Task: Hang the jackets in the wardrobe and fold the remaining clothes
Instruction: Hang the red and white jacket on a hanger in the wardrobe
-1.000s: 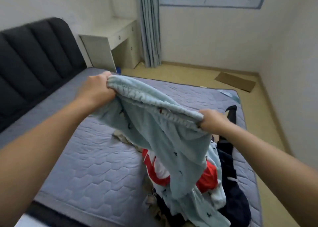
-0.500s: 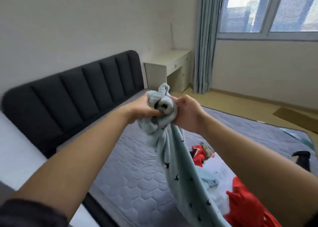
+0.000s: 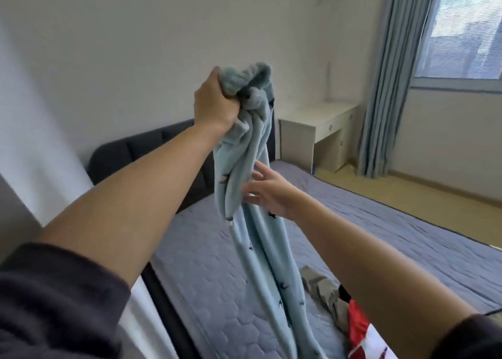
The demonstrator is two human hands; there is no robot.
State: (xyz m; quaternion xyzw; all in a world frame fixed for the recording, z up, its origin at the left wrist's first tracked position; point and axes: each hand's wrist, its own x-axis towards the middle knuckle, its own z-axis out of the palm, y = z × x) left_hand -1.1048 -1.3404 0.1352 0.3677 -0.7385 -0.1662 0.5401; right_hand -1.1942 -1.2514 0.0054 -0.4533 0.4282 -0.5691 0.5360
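Blue garment [image 3: 260,231] hangs from left hand [image 3: 214,101]; right hand [image 3: 273,194] spread beside it.

Pale blue fleece garment [image 3: 244,146], small dark motifs, top bunched high, long limp drape downward.

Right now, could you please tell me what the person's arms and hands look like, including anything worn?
Both arms wear dark grey, soft-looking sleeves: the left sleeve and the right sleeve end around the elbows, leaving the forearms bare. The left hand and right hand are bare too: no gloves, watch, bracelet or ring shows.
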